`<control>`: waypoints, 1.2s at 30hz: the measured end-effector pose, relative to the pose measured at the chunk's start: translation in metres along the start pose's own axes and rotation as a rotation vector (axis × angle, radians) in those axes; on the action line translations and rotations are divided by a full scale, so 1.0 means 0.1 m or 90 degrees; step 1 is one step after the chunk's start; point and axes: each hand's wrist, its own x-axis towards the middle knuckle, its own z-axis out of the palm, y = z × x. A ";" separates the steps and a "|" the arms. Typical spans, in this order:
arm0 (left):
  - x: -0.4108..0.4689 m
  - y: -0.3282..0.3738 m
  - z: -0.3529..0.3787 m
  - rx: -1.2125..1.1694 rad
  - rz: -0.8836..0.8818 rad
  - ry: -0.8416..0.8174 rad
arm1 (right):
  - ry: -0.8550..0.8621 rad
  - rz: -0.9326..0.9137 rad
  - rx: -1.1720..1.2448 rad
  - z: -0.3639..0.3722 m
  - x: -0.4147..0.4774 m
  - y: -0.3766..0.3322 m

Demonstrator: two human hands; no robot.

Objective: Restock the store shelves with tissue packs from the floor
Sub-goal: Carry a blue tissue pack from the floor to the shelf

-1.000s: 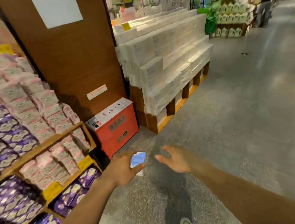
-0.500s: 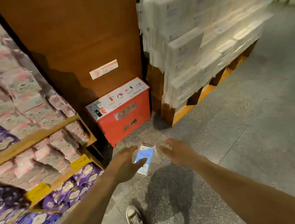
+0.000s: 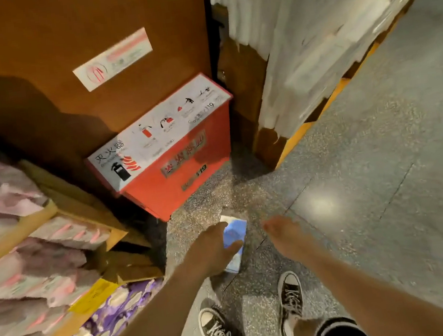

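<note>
A small blue and white tissue pack lies on the speckled floor in front of my feet. My left hand reaches down over its left side, fingers and thumb spread, and hides part of the pack; the blur keeps me from telling whether it touches. My right hand hangs just right of the pack with straight fingers, apart from it and holding nothing. At the left stand the wooden store shelves, filled with pink tissue packs above and purple packs on the lowest level.
A red fire-extinguisher box stands against a brown wooden panel just beyond the pack. A pallet stack of white wrapped packs rises at the upper right. Grey floor stretches right. My two sneakers are below the hands.
The view has tilted down and moved closer to the floor. Both hands have dropped toward the tissue pack, the left one now over its left side.
</note>
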 end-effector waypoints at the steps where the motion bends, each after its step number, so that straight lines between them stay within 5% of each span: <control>1: 0.28 -0.13 0.10 -0.011 -0.008 -0.006 | 0.005 0.016 0.042 0.15 0.29 0.09; 13: 3.60 -1.95 2.02 -0.091 -0.133 0.019 | 0.000 0.153 0.199 2.23 3.49 1.61; 19: 4.33 -2.46 2.62 -0.256 -0.262 0.050 | -0.052 0.354 0.479 3.04 4.23 2.03; 26: 4.70 -2.68 2.98 -0.411 -0.237 0.081 | 0.010 0.356 0.700 3.69 4.72 2.13; 30: 4.48 -2.42 2.68 -0.424 -0.232 0.117 | 0.063 0.344 0.723 3.32 4.47 1.76; 36: 3.72 -1.66 1.49 -0.476 -0.182 0.275 | 0.179 0.153 0.630 2.07 3.76 0.93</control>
